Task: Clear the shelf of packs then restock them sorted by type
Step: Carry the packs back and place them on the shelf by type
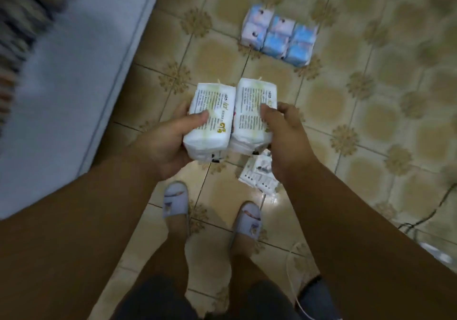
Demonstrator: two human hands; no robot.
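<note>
My left hand [163, 144] grips a white pack with green print [210, 119], thumb on top. My right hand [284, 136] grips a second white pack of the same kind [252, 112] beside it, the two packs touching side by side above the floor. A block of several blue and pink packs [279, 36] stands on the tiled floor farther ahead. Another white pack with grey print [259, 176] lies on the floor under my right wrist, partly hidden.
A pale blue-grey surface [74, 77] fills the left side, with blurred items at its top left. My feet in light slippers [175, 201] stand on the patterned tile floor [371, 122]. Cables [432, 211] run along the right.
</note>
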